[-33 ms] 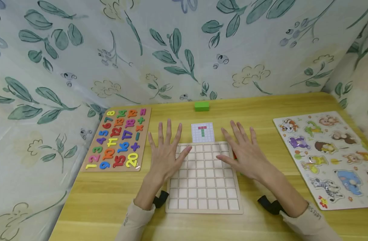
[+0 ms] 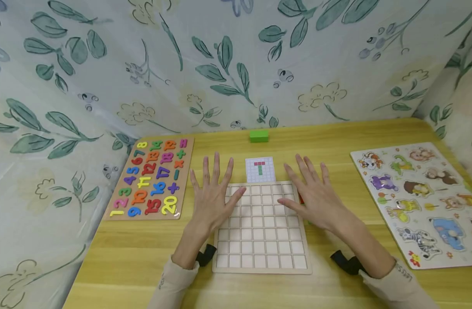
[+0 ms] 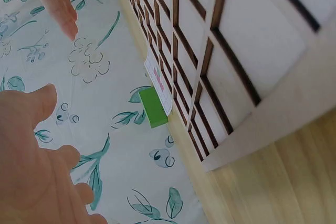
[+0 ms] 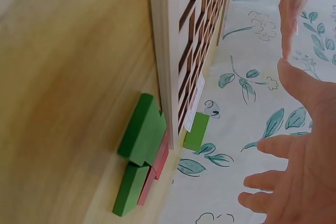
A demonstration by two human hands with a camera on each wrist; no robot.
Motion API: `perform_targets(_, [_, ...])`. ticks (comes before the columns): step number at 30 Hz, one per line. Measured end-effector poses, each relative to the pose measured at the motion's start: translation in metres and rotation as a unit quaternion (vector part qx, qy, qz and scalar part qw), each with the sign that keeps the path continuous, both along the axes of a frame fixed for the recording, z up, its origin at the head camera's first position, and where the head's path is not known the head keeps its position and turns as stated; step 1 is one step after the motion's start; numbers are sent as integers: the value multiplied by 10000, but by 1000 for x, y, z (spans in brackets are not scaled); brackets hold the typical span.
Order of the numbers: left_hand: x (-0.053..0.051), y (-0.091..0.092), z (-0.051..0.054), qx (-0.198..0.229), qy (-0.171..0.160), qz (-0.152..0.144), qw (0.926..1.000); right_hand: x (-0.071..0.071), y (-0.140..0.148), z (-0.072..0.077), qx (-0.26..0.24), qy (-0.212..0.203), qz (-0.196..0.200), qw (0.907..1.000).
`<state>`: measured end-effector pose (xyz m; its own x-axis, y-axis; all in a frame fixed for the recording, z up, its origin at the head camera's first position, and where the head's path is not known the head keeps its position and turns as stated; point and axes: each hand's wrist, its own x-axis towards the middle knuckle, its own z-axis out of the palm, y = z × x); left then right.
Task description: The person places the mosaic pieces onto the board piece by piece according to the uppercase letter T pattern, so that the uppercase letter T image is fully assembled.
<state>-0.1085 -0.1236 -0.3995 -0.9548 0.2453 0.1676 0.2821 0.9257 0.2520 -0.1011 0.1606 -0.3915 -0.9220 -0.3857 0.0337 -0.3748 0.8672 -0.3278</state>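
My left hand (image 2: 210, 199) hovers with fingers spread over the left edge of a wooden grid board (image 2: 259, 270). Its counterpart, my right hand (image 2: 317, 199), is spread over the board's right edge. Neither holds anything, and the wrist views show both raised above the board. A small card (image 2: 269, 176) printed with a T of red and green squares lies against the board's far edge. Green blocks (image 4: 140, 129) and red blocks (image 4: 163, 156) lie beside the board's right side, mostly hidden under my right hand in the head view.
A green block (image 2: 259, 136) sits near the table's back edge. At the left lies a number puzzle board (image 2: 116, 197); at the right, an animal puzzle board (image 2: 409, 214). A floral cloth (image 2: 228, 111) hangs behind the wooden table (image 2: 116, 257).
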Motion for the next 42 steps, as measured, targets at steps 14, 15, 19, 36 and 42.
perform_targets(14, [0,-5,2,36,-346,22,9994,-2,-1,3,20,-33,-66,10000])
perform_targets(15, [0,-6,2,30,-384,10,9993,-2,-1,3,19,-44,-71,10000])
perform_targets(19, [1,-9,3,127,-691,-86,9975,-2,0,4,-4,-101,-51,9999])
perform_targets(36, [10,-49,-12,1404,-2937,-686,9431,3,31,1,-98,-440,-164,9988])
perform_targets(42, [12,-54,-15,1487,-3170,-722,9339,5,35,-1,-188,-613,-180,9978])
